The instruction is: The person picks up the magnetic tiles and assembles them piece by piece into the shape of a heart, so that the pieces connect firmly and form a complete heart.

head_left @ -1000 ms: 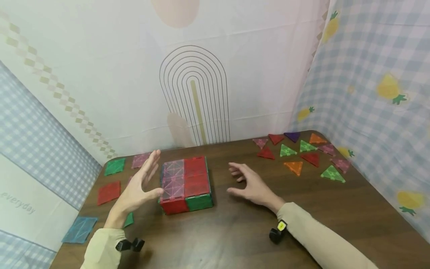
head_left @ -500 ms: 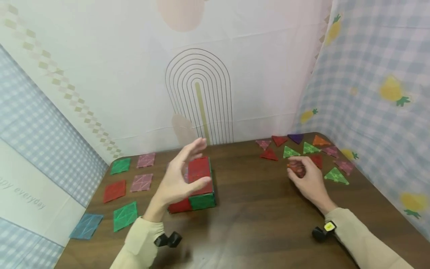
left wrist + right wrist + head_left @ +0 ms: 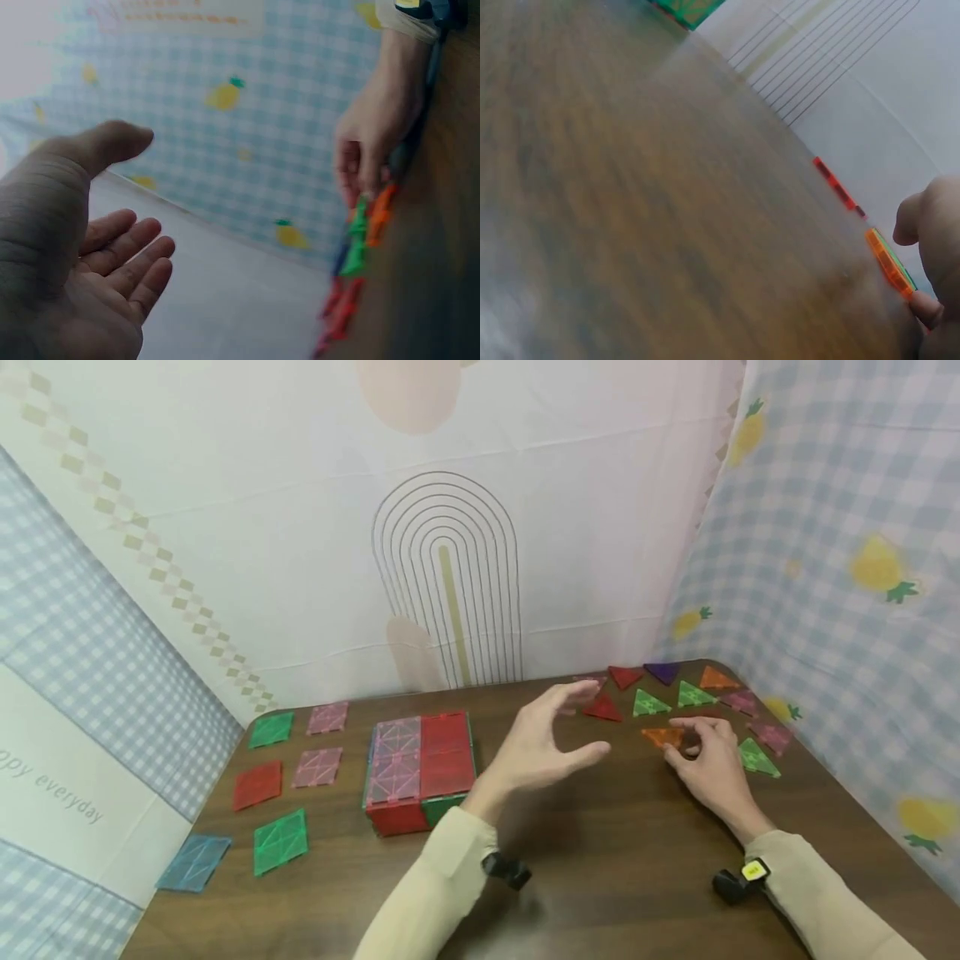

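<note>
Over the table [image 3: 615,893], left hand [image 3: 528,747] spread, right hand [image 3: 712,770] unclear in grip, we'd pinch the probably light, stiff orange triangular tile [image 3: 658,737] edgewise.

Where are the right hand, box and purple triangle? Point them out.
Right hand [image 3: 708,768]: head view, back of the hand.
Box [image 3: 422,760]: head view, middle of its top.
Purple triangle [image 3: 662,672]: head view, middle of its face.
</note>
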